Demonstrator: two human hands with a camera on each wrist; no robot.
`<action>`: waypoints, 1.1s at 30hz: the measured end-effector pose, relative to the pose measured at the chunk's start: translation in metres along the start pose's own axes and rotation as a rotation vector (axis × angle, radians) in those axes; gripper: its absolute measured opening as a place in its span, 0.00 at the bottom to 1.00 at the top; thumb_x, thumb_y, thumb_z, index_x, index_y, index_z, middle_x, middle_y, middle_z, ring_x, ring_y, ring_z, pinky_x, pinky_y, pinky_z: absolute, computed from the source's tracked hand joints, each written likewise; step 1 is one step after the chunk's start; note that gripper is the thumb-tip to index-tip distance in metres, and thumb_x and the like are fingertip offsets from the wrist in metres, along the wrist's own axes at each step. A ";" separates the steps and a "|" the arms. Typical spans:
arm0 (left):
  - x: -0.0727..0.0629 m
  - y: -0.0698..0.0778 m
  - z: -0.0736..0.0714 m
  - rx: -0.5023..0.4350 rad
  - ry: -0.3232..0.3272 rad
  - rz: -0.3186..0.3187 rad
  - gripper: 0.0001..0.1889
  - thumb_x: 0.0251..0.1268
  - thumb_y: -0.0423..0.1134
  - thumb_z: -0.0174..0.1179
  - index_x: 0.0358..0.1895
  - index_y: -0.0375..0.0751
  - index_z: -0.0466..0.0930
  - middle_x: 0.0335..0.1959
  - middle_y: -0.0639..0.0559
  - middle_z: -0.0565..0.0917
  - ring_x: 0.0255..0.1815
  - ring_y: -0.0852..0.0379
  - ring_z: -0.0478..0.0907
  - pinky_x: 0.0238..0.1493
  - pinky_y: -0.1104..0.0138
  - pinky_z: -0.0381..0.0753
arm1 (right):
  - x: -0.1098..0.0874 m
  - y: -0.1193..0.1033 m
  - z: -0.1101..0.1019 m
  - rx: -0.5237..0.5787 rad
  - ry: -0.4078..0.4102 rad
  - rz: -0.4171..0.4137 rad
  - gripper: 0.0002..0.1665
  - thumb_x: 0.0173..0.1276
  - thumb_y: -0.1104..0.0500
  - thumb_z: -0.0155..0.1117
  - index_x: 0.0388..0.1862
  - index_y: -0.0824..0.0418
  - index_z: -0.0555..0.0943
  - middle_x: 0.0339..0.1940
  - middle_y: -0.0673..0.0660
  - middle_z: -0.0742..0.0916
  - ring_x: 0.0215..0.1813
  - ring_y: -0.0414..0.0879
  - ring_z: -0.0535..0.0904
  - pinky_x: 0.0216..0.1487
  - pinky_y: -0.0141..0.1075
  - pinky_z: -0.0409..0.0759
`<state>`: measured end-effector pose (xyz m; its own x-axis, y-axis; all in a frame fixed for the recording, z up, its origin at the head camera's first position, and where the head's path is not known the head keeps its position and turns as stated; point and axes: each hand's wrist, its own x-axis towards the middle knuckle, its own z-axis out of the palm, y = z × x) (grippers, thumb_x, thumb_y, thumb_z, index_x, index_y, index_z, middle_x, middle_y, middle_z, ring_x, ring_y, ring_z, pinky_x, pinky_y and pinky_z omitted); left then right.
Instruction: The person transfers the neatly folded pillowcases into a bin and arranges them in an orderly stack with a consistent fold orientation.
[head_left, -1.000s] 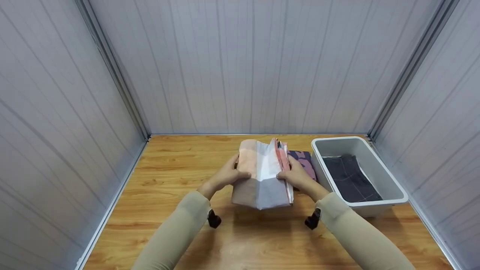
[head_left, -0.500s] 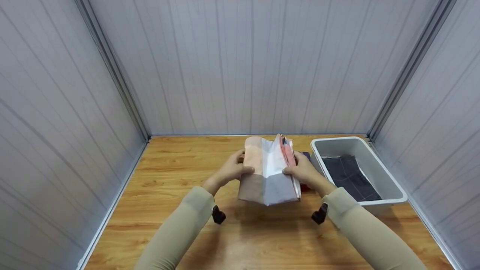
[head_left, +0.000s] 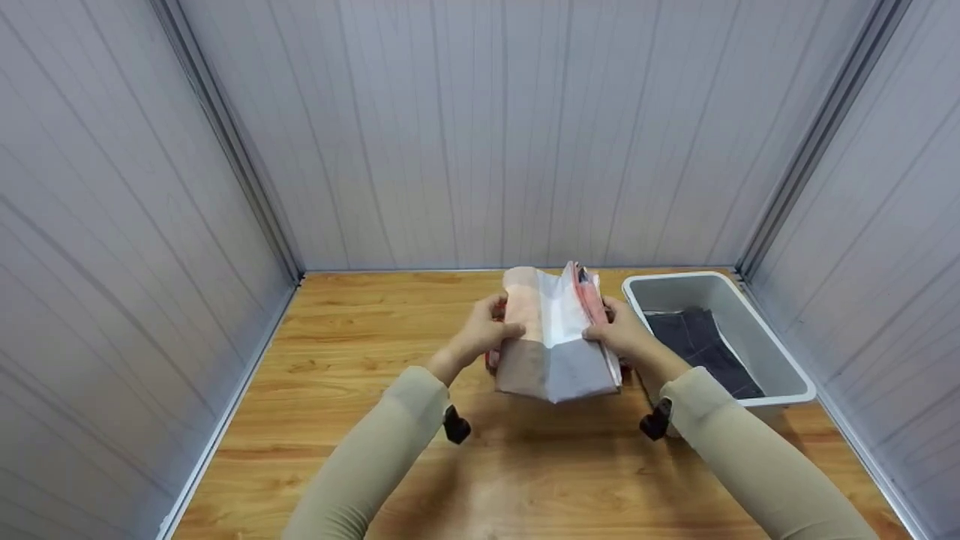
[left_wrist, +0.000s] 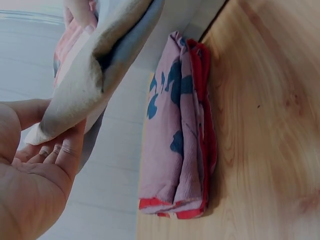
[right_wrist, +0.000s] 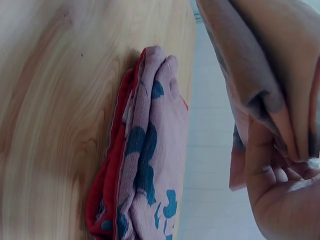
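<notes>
Folded cloth held up between two hands

The left hand [head_left: 480,335] and right hand [head_left: 626,337] grip the folded cloth [head_left: 556,341] by its sides — lifted above the table [head_left: 360,390] (a patterned folded cloth [left_wrist: 177,135] lies beneath) — beside the grey bin [head_left: 757,352].

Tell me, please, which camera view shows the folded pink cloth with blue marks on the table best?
The left wrist view shows the pink cloth best: it lies whole on the wooden table, with its red underside and folds clear. The right wrist view shows most of it, cut at the bottom edge. The head view hides nearly all of it behind the held cloth.
</notes>
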<state>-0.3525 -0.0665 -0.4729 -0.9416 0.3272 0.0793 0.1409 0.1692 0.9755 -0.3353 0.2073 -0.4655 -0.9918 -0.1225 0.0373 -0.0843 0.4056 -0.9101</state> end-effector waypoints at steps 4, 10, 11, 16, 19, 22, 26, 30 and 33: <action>0.003 -0.001 0.006 -0.020 0.005 -0.015 0.19 0.64 0.27 0.69 0.55 0.34 0.75 0.43 0.47 0.82 0.41 0.57 0.77 0.39 0.69 0.79 | 0.001 0.001 -0.007 -0.061 -0.002 -0.023 0.41 0.58 0.70 0.69 0.73 0.78 0.72 0.61 0.73 0.86 0.54 0.51 0.81 0.51 0.30 0.79; 0.006 0.002 0.015 -0.013 -0.011 -0.038 0.25 0.66 0.29 0.69 0.65 0.32 0.74 0.63 0.33 0.83 0.58 0.47 0.82 0.58 0.60 0.86 | 0.000 0.004 -0.018 -0.139 -0.006 -0.021 0.42 0.60 0.68 0.70 0.75 0.77 0.72 0.64 0.73 0.85 0.57 0.54 0.80 0.55 0.31 0.77; 0.006 0.003 0.016 -0.011 -0.014 -0.041 0.26 0.67 0.29 0.69 0.66 0.32 0.74 0.64 0.32 0.83 0.59 0.46 0.82 0.60 0.58 0.86 | -0.001 0.005 -0.020 -0.148 -0.003 -0.021 0.41 0.61 0.68 0.70 0.75 0.76 0.72 0.64 0.73 0.85 0.57 0.54 0.81 0.54 0.31 0.77; 0.010 0.004 0.025 -0.045 -0.018 -0.038 0.28 0.67 0.27 0.68 0.70 0.29 0.72 0.62 0.32 0.84 0.55 0.48 0.83 0.54 0.60 0.88 | -0.004 0.009 -0.027 -0.152 0.019 -0.032 0.43 0.61 0.68 0.70 0.76 0.76 0.72 0.63 0.73 0.86 0.55 0.51 0.81 0.51 0.28 0.77; 0.013 0.005 0.030 -0.073 -0.019 -0.026 0.28 0.66 0.25 0.68 0.68 0.27 0.72 0.59 0.31 0.85 0.50 0.51 0.83 0.47 0.65 0.87 | -0.005 0.009 -0.030 -0.134 0.019 -0.026 0.44 0.61 0.68 0.70 0.78 0.76 0.70 0.65 0.73 0.85 0.56 0.52 0.80 0.52 0.28 0.77; 0.015 0.006 0.034 -0.073 -0.014 -0.029 0.29 0.65 0.25 0.68 0.69 0.27 0.71 0.58 0.31 0.85 0.47 0.53 0.83 0.42 0.68 0.86 | -0.007 0.009 -0.035 -0.122 0.017 -0.004 0.44 0.62 0.68 0.69 0.78 0.75 0.70 0.66 0.74 0.84 0.57 0.53 0.80 0.53 0.29 0.76; 0.017 0.009 0.039 -0.074 -0.018 -0.047 0.34 0.66 0.27 0.68 0.75 0.28 0.68 0.59 0.33 0.84 0.46 0.53 0.82 0.40 0.68 0.86 | -0.009 0.010 -0.041 -0.136 0.025 0.002 0.42 0.63 0.68 0.70 0.77 0.75 0.71 0.64 0.74 0.85 0.55 0.51 0.81 0.51 0.29 0.77; 0.018 0.012 0.045 -0.088 -0.026 -0.043 0.33 0.68 0.27 0.68 0.75 0.30 0.69 0.57 0.35 0.84 0.45 0.53 0.83 0.38 0.67 0.87 | -0.007 0.009 -0.049 -0.167 0.033 -0.016 0.37 0.64 0.68 0.72 0.72 0.75 0.75 0.62 0.73 0.86 0.52 0.47 0.80 0.50 0.29 0.77; 0.020 0.015 0.050 -0.097 -0.002 -0.025 0.29 0.66 0.26 0.68 0.70 0.31 0.73 0.50 0.40 0.85 0.41 0.56 0.82 0.37 0.68 0.87 | -0.006 0.007 -0.057 -0.174 0.017 -0.018 0.36 0.66 0.67 0.71 0.73 0.74 0.74 0.64 0.72 0.85 0.55 0.50 0.80 0.52 0.31 0.77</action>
<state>-0.3542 -0.0112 -0.4666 -0.9440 0.3254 0.0543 0.0869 0.0864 0.9925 -0.3350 0.2624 -0.4488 -0.9913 -0.1163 0.0613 -0.1161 0.5546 -0.8240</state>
